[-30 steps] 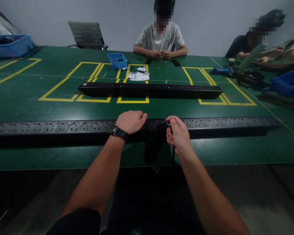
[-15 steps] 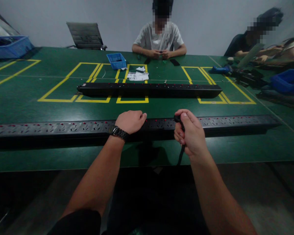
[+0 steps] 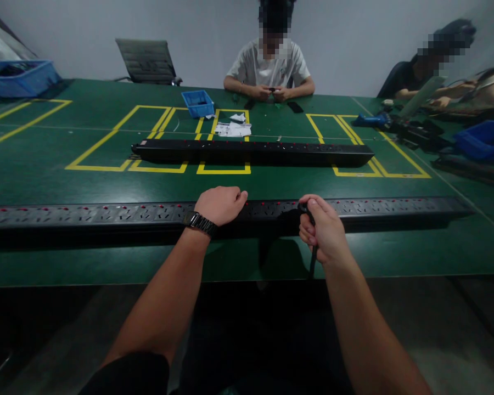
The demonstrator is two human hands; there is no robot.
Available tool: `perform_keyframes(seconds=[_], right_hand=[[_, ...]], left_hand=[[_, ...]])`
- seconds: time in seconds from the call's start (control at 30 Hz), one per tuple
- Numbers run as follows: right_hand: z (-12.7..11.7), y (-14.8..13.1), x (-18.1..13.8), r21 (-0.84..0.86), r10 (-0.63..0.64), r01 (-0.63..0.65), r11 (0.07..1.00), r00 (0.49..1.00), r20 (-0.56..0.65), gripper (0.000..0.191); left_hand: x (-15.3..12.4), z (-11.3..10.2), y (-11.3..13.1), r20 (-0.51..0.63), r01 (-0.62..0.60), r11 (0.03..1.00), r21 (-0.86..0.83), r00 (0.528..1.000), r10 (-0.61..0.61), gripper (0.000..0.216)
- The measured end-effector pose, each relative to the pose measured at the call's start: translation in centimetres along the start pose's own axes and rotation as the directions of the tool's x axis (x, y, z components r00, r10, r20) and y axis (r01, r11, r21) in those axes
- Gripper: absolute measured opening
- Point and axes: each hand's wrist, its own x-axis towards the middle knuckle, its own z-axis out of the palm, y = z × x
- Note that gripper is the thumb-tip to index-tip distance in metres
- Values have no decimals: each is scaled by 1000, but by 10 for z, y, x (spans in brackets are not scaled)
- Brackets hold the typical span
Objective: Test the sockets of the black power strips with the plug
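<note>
A long black power strip (image 3: 119, 215) with rows of sockets and small red parts lies across the green table in front of me. My left hand (image 3: 221, 204), with a dark watch on its wrist, rests closed over the strip's middle; its fingertips are hidden on the far side. Held above the strip, right of centre, is a black plug (image 3: 303, 208) gripped in my right hand (image 3: 324, 226). Its black cord (image 3: 313, 260) hangs down from my fist toward the table's front edge.
A second black power strip (image 3: 251, 152) lies farther back across yellow taped outlines. Behind it are paper scraps (image 3: 233, 129) and a small blue bin (image 3: 198, 104). A person (image 3: 271, 71) sits opposite; others are at the right, near a blue crate (image 3: 483, 140).
My right hand has shifted slightly to the right and nearer to me with the plug. My left hand stays in place on the strip.
</note>
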Motion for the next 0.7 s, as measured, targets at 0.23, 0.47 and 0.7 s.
perform_keyframes(seconds=[0.23, 0.47, 0.7], right_hand=[[-1, 2, 7, -36, 19, -20, 999, 1000, -12, 13], [-4, 7, 8, -42, 24, -25, 999, 1000, -8, 14], [-7, 11, 10, -48, 1, -2, 999, 1000, -10, 14]], left_hand=[[0, 0, -1, 5, 8, 1000, -11, 1000, -8, 65], [0, 1, -1, 2, -1, 1000, 3, 1000, 1, 66], [0, 0, 1, 1, 0, 1000, 10, 1000, 0, 64]])
